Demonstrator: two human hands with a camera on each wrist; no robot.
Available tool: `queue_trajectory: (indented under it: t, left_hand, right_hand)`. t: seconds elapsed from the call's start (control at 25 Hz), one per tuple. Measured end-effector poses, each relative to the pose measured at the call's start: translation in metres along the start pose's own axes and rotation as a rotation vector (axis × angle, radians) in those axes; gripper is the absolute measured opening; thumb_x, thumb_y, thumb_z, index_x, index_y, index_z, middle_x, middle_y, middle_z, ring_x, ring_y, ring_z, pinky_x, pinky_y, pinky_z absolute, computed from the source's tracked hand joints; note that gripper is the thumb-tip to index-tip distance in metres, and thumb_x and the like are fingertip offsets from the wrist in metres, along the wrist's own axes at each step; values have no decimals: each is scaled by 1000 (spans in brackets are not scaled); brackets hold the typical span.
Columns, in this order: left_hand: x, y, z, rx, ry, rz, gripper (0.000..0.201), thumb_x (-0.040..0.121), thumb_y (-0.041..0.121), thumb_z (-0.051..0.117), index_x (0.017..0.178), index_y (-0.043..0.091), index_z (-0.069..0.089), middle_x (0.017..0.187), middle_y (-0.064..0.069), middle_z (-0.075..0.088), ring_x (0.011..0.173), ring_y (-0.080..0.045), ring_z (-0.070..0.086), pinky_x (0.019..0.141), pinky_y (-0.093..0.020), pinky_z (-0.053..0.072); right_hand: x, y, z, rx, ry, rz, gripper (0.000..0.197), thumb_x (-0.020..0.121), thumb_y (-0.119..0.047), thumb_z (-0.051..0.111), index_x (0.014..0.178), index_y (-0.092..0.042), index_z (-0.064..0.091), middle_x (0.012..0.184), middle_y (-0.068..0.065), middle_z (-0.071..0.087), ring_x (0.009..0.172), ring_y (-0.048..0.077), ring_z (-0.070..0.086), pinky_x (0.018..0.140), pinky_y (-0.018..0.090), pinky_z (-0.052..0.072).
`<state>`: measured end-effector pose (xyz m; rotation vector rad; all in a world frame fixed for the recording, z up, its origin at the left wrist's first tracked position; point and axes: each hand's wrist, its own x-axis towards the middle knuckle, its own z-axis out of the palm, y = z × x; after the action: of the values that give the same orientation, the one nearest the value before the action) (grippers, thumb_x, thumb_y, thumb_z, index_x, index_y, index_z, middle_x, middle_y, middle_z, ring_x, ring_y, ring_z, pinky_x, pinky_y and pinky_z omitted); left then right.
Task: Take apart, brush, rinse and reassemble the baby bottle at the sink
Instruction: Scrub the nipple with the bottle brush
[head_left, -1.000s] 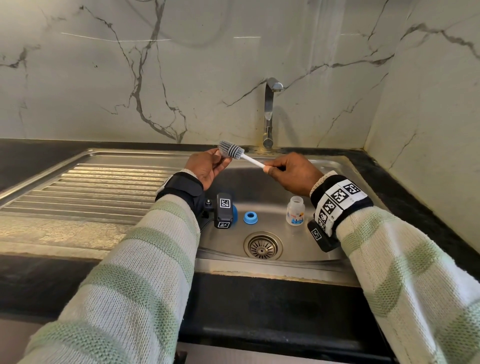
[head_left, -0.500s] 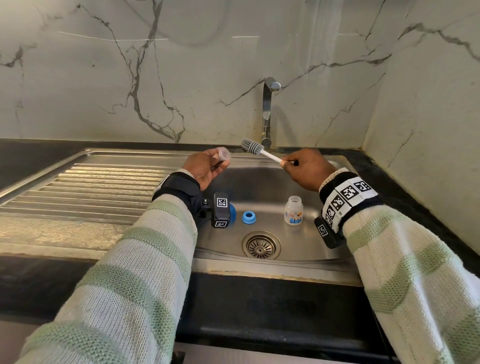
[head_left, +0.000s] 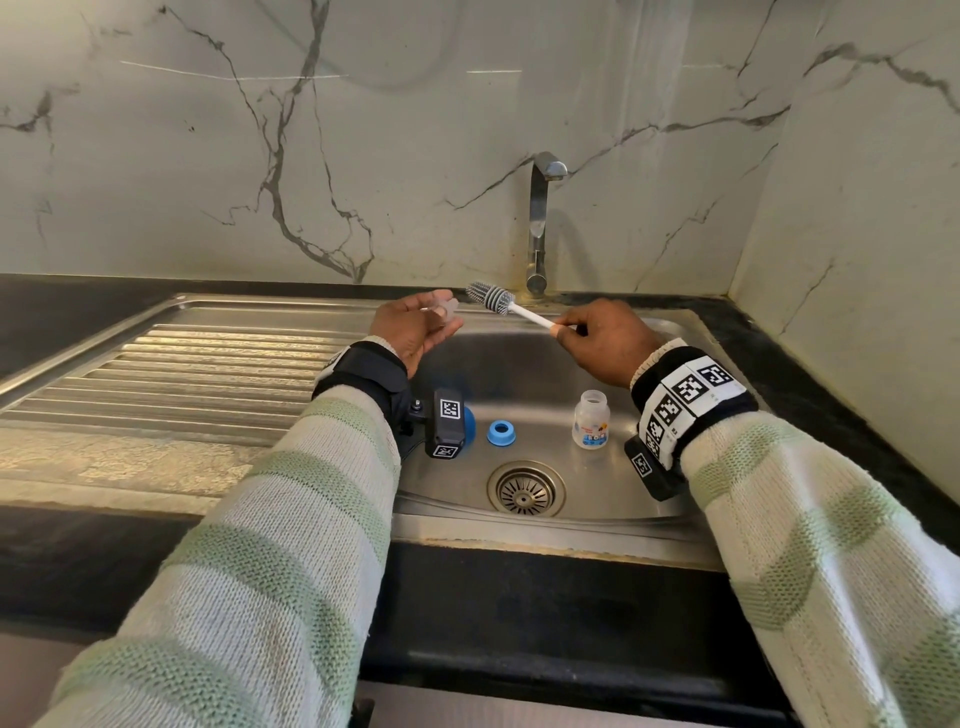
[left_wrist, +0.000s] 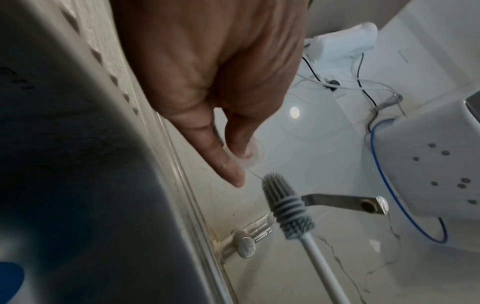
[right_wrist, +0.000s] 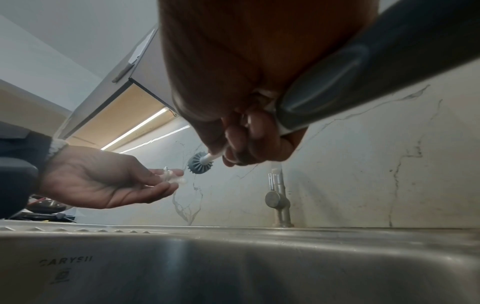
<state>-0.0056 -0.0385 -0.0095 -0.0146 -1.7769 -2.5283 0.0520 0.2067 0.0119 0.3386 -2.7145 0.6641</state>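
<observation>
Left wrist camera (head_left: 445, 423) hides most of a blue part (head_left: 468, 426) in the sink (head_left: 571, 525).

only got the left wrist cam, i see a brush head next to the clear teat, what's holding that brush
Observer: The right hand grips the brush by its white handle, head pointing toward the teat that the left hand pinches.
Operator: ok what else is lying around
Observer: The bottle stands upright with its top open on the floor of the sink, below the right wrist.
Operator: anything beside it
Observer: A blue ring lies flat to the bottle's left, just behind the drain.
</observation>
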Motion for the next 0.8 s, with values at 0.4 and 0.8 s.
queue_trajectory:
  t: [0.4,0.8]
  left_hand:
    - [0,0,0,43,61,35,16,90,-11,59,101,-3,67,91,-14,69,78,-22,67,75,-26,60]
    - [-5,2,1,-21,52,2,13,87,-11,62,99,-8,64,98,-22,67,80,-26,68,70,-26,61]
  right_hand:
    - [-5,-10,6,124,-61,-83,25,96,-31,57,112,-18,72,75,-4,65,65,10,55,58,23,42]
    - [-6,-12,5,110,-59,-51,27,97,-32,56,114,-18,72,72,-6,64,62,8,52,58,23,42]
